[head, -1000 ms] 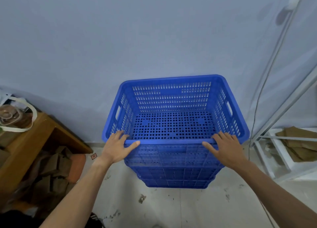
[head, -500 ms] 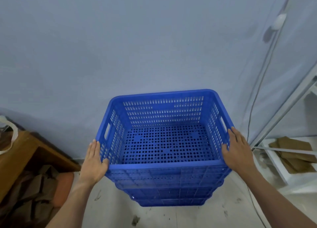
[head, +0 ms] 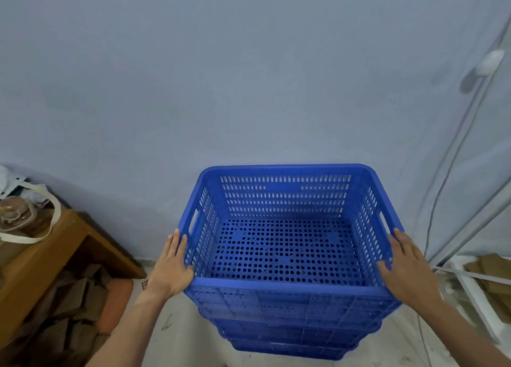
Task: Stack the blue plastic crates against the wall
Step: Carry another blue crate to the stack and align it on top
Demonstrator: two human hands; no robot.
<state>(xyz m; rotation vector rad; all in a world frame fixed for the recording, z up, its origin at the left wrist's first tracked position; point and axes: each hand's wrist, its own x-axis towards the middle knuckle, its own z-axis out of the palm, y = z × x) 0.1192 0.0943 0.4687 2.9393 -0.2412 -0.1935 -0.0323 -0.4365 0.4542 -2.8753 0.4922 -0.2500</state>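
Note:
A stack of blue perforated plastic crates (head: 287, 330) stands on the floor against the pale wall (head: 249, 90). The top crate (head: 287, 198) is empty and nested into those below. My left hand (head: 172, 267) lies flat against the top crate's left side near the front corner, thumb hooked on the rim. My right hand (head: 409, 267) presses the right side the same way, fingers extended along the rim. Neither hand wraps a handle slot.
A wooden table (head: 47, 259) with a bag and a strap stands at the left, with brown cardboard pieces (head: 69, 319) beneath it. A white metal rack (head: 475, 286) holding cardboard sits at the right. A cable (head: 453, 156) hangs down the wall.
Both hands have slid from the crate's front rim out to its left and right sides. The view has tilted up, so the stack sits lower in frame.

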